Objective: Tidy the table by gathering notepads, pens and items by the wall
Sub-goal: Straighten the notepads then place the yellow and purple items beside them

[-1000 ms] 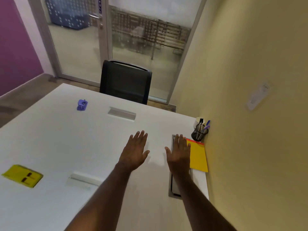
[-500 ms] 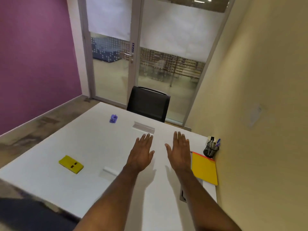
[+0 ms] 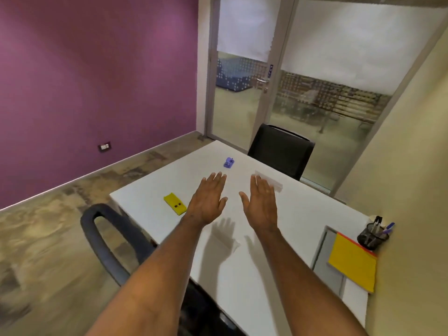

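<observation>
Your left hand [image 3: 208,200] and your right hand [image 3: 263,202] are both stretched out flat above the white worktop [image 3: 278,275], palms down, fingers straight and close together, holding nothing. They sit side by side, apart from each other, and their shadows fall on the worktop just nearer to you.

Take the yellow notepad [image 3: 352,264] as your landmark: it lies at the worktop's right edge, against the cream wall [image 3: 412,190], partly over a grey recessed panel [image 3: 326,253]. Touching or just beyond its far corner stands a black mesh pen holder [image 3: 372,237] with pens in it, one of them blue-capped [image 3: 388,227]. A white sheet [image 3: 355,295] shows at the notepad's near end; you cannot tell whether it lies under the pad.

Both hands are well to the left of the notepad and farther from you. Farther left again, near the worktop's left edge, lies a small yellow pad [image 3: 175,203] with two dark marks. Beyond your left hand sits a small purple item [image 3: 229,162], too small to identify. Just beyond your right fingertips is a pale flap [image 3: 271,181] in the worktop.

A black chair [image 3: 281,151] stands at the far end before a glass door [image 3: 242,76], and a dark chair back [image 3: 106,238] is by the left edge.
</observation>
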